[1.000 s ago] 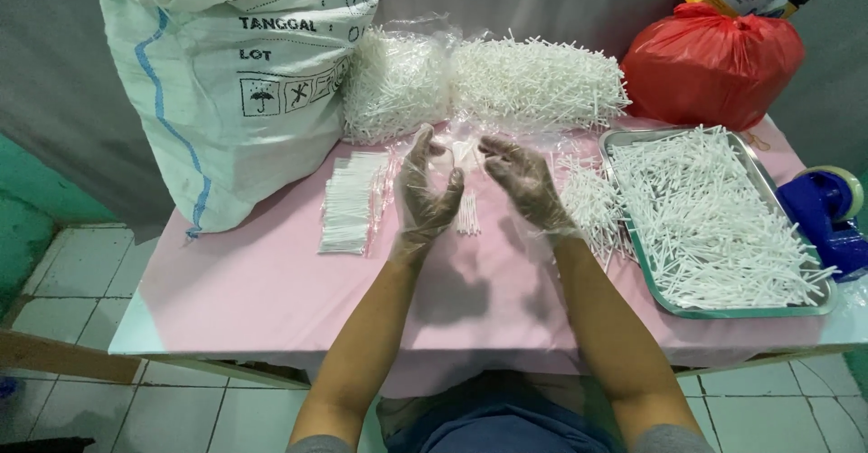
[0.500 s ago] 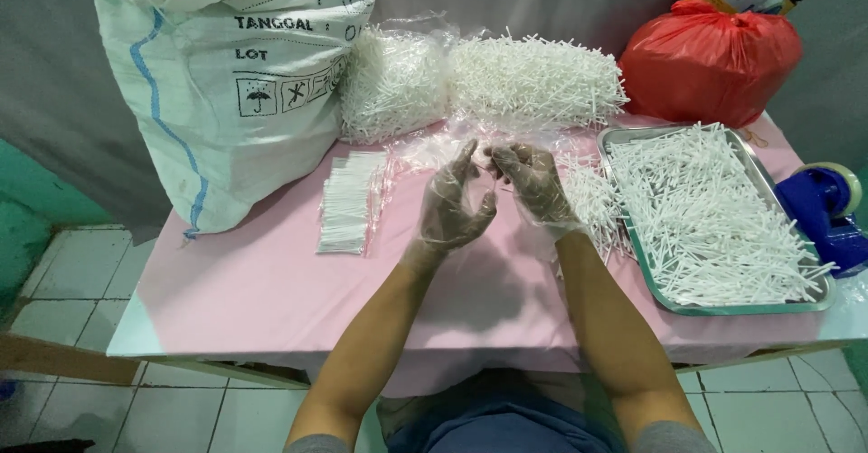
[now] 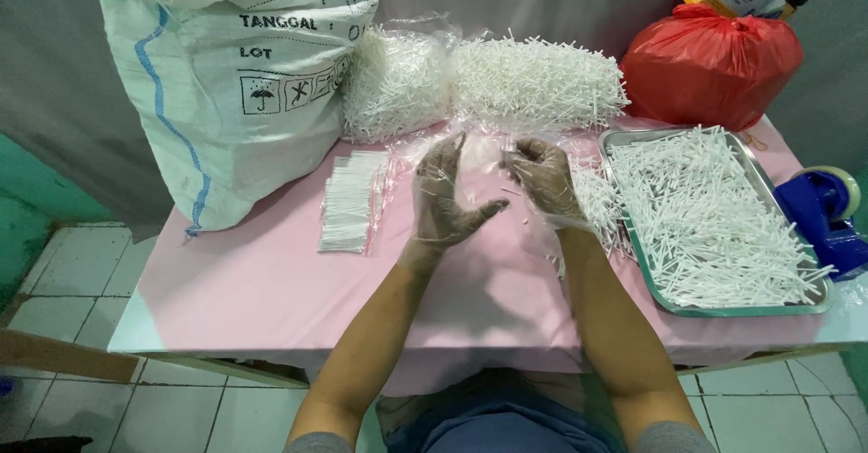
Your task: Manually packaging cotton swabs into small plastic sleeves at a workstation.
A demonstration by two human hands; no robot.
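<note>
Both my hands wear thin clear gloves and hover above the pink table [image 3: 271, 281]. My left hand [image 3: 443, 191] stands upright with its palm turned to the right, fingers spread and thumb out, holding nothing. My right hand [image 3: 542, 177] is curled, its fingertips pinched on a small clear plastic bag [image 3: 485, 152] that hangs between the two hands. A loose heap of white sticks [image 3: 599, 202] lies just right of my right hand. A flat stack of filled packets [image 3: 348, 202] lies to the left of my left hand.
A metal tray [image 3: 750, 311] full of white sticks sits at the right, with a blue tape dispenser [image 3: 827, 218] beyond it. At the back are two big clear bags of sticks [image 3: 538, 82], a white woven sack [image 3: 235, 82] and a red plastic bag [image 3: 710, 64].
My left hand has turned from flat over the table to upright with its fingers spread. My right hand has curled tighter and both hands have drawn slightly apart.
</note>
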